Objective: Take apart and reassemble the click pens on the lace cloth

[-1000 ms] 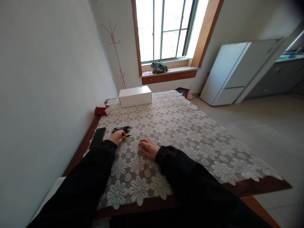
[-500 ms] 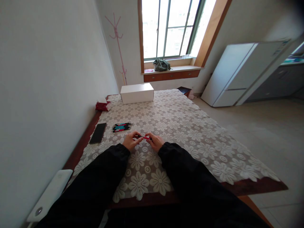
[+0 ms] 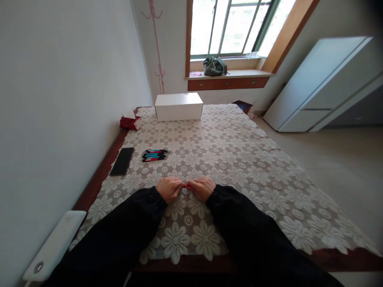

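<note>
Both hands meet low over the tablecloth, fingers curled around a red and black pen (image 3: 186, 186). My left hand (image 3: 170, 189) is closed on one end of it, and my right hand (image 3: 202, 188) is closed on the other. Only a short red piece shows between the fingertips; the rest is covered by the hands. Beyond them, slightly to the left, several pens (image 3: 154, 155) in teal, red and black lie side by side in a small bunch.
A dark phone (image 3: 122, 161) lies at the left, with a red tissue packet (image 3: 130, 122) farther back. The white box (image 3: 178, 107) stands at the far end of the lace tablecloth (image 3: 227, 159). A white device (image 3: 56, 243) sits by the wall at near left.
The hands have closed more tightly around the pen, and less of it shows. The camera view has tilted down and shifted slightly.
</note>
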`<state>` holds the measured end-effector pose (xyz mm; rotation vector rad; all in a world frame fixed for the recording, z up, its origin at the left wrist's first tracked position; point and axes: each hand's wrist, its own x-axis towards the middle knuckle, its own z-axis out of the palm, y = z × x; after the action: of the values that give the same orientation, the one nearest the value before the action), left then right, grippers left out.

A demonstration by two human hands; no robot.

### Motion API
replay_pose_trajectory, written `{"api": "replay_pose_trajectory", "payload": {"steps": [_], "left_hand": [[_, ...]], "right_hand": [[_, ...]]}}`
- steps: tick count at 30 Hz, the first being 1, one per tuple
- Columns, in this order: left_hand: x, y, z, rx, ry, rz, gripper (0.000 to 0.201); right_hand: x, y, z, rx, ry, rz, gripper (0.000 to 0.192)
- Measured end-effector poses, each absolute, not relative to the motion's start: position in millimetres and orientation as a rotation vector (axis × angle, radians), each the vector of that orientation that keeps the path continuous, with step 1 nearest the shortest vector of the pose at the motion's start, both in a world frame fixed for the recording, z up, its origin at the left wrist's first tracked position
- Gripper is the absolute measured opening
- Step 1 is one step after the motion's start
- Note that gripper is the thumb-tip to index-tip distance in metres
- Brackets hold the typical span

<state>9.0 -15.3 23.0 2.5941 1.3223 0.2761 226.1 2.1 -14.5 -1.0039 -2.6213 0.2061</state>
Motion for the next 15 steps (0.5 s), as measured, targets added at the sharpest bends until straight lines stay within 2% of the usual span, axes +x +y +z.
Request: {"api": "replay_pose_trajectory", "payload": {"steps": [5,12,15], "left_hand": [[4,-12,15,2.453,1.232,0.483,0.027],[1,-9,11,2.378,1.269,0.537,0.025],[1,-9,13,2.412,1.287,0.509,0.034]], "right_hand": [[227,1,-17,-0.979,-2.564,0.233,0.026],[224,0,-8,-0.999,-2.565,0.259,0.030],[225,1,-9,-0.964,-2.546,0.264,0.025]]}}
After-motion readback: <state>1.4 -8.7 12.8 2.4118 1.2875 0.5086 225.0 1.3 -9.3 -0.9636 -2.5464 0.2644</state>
